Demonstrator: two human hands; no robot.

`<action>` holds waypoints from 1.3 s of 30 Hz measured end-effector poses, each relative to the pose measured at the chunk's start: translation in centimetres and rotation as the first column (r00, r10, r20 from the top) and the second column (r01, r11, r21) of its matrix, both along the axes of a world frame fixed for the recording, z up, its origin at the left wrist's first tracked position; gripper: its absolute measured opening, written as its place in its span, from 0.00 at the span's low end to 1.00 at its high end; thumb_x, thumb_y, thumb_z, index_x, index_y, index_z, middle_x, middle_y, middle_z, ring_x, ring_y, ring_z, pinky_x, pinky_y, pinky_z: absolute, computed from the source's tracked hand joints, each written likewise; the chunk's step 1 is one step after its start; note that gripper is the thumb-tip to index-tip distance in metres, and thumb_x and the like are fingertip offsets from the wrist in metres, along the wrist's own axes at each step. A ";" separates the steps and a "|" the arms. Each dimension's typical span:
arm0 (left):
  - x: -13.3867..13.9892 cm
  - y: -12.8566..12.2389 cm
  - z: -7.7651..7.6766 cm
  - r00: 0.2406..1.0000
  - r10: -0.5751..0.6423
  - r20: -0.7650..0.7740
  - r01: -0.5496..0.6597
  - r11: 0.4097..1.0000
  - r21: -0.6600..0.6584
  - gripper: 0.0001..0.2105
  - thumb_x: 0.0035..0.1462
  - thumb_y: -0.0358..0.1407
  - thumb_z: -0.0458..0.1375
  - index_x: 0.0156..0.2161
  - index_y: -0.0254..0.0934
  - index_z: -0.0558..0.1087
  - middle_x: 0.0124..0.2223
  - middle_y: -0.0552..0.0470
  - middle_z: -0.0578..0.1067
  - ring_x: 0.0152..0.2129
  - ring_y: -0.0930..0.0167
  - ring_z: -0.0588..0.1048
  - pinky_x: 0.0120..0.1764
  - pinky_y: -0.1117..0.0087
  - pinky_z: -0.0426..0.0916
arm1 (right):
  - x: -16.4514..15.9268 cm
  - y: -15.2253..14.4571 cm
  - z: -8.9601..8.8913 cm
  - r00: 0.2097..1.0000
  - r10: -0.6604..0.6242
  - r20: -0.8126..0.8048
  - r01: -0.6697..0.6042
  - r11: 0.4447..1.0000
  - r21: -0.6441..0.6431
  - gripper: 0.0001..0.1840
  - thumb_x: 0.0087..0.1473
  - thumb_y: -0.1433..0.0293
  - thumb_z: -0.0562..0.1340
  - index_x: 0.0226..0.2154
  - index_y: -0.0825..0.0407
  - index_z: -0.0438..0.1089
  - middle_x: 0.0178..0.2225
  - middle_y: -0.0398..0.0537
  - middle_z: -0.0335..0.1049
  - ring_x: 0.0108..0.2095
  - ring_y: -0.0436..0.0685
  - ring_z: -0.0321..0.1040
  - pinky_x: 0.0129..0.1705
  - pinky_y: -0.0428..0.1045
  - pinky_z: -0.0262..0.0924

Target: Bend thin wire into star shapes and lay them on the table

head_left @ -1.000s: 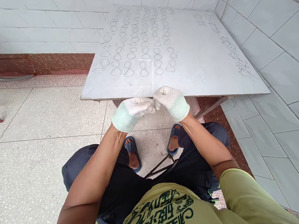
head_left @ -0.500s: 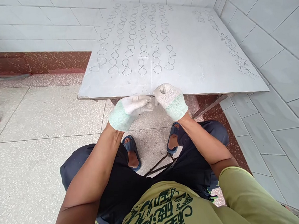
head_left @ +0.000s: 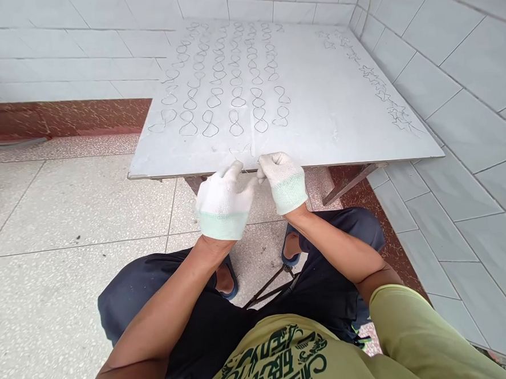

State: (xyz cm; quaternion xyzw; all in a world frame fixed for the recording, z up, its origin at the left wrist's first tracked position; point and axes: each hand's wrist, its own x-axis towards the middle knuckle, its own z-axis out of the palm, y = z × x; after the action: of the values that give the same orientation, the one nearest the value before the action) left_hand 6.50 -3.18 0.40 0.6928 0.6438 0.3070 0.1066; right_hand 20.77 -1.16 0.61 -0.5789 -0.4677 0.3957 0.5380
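**Wire pinched between two gloved hands at the board's near edge**

Wire (head_left: 245,151), thin and partly bent, is seen lying on the near margin of the grey board (head_left: 338,110), just ahead of both sets of fingertips. Its long axis appears to run left to right, parallel with the board's front edge, though the strand is so fine that its exact outline cannot be made out. The left hand (head_left: 223,201), in a white knit glove, is held below the edge with fingers curled and thumb and forefinger closed towards the wire's left part. The right hand (head_left: 283,179) is placed just beside it, fingers likewise clenched in a pinch at the wire's right end. Both hands are about equally near; the wire sits directly between them and slightly forward. Further up the board, rows of figure-eight wire loops (head_left: 229,76) are laid out, well apart from the hands, and a line of star-shaped wire pieces (head_left: 379,87) is ranged along the right side by the tiled wall (head_left: 463,56).
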 end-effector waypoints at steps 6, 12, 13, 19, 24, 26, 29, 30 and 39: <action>-0.2 0.7 -0.3 0.988 0.016 -0.154 -0.010 0.999 0.035 0.19 0.74 0.40 0.64 0.65 0.45 0.84 0.52 0.40 0.89 0.51 0.50 0.85 0.53 0.55 0.73 | -0.2 0.0 -0.1 1.000 0.017 0.026 -0.016 1.000 -0.017 0.20 0.71 0.61 0.63 0.25 0.44 0.68 0.26 0.40 0.78 0.34 0.54 0.79 0.52 0.51 0.73; -0.2 0.7 -0.7 0.997 0.049 -0.061 -0.047 0.998 0.032 0.16 0.74 0.42 0.62 0.59 0.41 0.86 0.51 0.38 0.89 0.49 0.50 0.86 0.54 0.54 0.74 | -0.2 0.1 -0.3 0.999 0.040 0.020 -0.040 0.999 -0.022 0.20 0.69 0.62 0.63 0.24 0.43 0.69 0.25 0.39 0.76 0.33 0.54 0.77 0.51 0.50 0.72; -0.1 0.7 -0.8 0.997 0.073 -0.004 -0.073 0.997 0.023 0.17 0.73 0.43 0.63 0.59 0.40 0.86 0.53 0.38 0.89 0.50 0.50 0.86 0.55 0.53 0.74 | -0.2 0.1 -0.3 0.999 0.040 0.018 -0.039 0.999 -0.013 0.20 0.69 0.62 0.63 0.24 0.43 0.69 0.25 0.39 0.76 0.33 0.54 0.77 0.52 0.50 0.72; 0.0 0.6 -1.2 0.993 0.119 0.019 -0.119 0.992 -0.039 0.15 0.70 0.45 0.65 0.50 0.38 0.89 0.47 0.38 0.90 0.49 0.47 0.86 0.52 0.53 0.72 | -0.5 -0.2 -0.7 1.000 -0.015 0.001 0.015 1.000 0.003 0.16 0.68 0.62 0.62 0.27 0.44 0.68 0.28 0.41 0.79 0.35 0.55 0.79 0.52 0.51 0.73; 0.0 0.5 -1.1 0.996 0.052 -0.070 -0.053 0.999 -0.005 0.17 0.74 0.49 0.60 0.42 0.42 0.87 0.36 0.45 0.87 0.38 0.54 0.84 0.40 0.59 0.64 | -0.6 -0.1 -1.0 0.999 -0.029 0.031 0.028 1.000 0.008 0.15 0.68 0.61 0.61 0.28 0.44 0.69 0.30 0.42 0.80 0.38 0.55 0.81 0.53 0.51 0.73; 0.0 0.6 -1.0 1.000 0.022 -0.003 -0.022 0.999 -0.047 0.18 0.75 0.49 0.59 0.38 0.43 0.86 0.33 0.49 0.85 0.34 0.59 0.81 0.38 0.61 0.61 | -0.6 0.0 -1.1 0.999 -0.027 0.039 0.028 1.000 -0.004 0.15 0.68 0.61 0.61 0.28 0.44 0.69 0.30 0.42 0.81 0.38 0.55 0.81 0.53 0.51 0.73; -0.1 0.9 -0.6 0.965 0.019 0.260 0.021 0.989 -0.149 0.16 0.73 0.46 0.60 0.38 0.43 0.86 0.33 0.53 0.84 0.34 0.62 0.80 0.37 0.64 0.63 | -0.6 -0.1 -1.1 0.999 -0.010 0.032 0.010 1.000 -0.006 0.16 0.68 0.62 0.62 0.27 0.43 0.69 0.28 0.41 0.80 0.36 0.55 0.80 0.52 0.51 0.73; -0.2 1.0 -0.5 0.945 0.028 0.327 0.025 0.987 -0.157 0.14 0.72 0.46 0.61 0.39 0.43 0.86 0.35 0.53 0.85 0.35 0.62 0.80 0.38 0.64 0.64 | -0.6 -0.2 -1.0 1.000 -0.006 0.028 0.005 1.000 0.001 0.17 0.68 0.61 0.62 0.26 0.43 0.69 0.28 0.41 0.79 0.35 0.55 0.80 0.52 0.51 0.73; -0.6 0.9 0.0 0.988 0.123 -0.096 -0.121 0.992 0.024 0.13 0.73 0.41 0.60 0.39 0.40 0.84 0.28 0.44 0.76 0.35 0.54 0.76 0.43 0.55 0.65 | -0.9 -0.3 -0.8 1.000 0.005 0.026 -0.004 0.998 -0.055 0.18 0.70 0.61 0.64 0.27 0.43 0.69 0.28 0.41 0.81 0.35 0.55 0.80 0.52 0.51 0.73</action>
State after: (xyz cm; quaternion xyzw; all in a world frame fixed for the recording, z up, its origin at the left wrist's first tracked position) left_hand 5.86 -2.27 0.43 0.6672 0.6865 0.2847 0.0501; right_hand 19.89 -1.44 -0.18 -0.5976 -0.4648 0.4021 0.5150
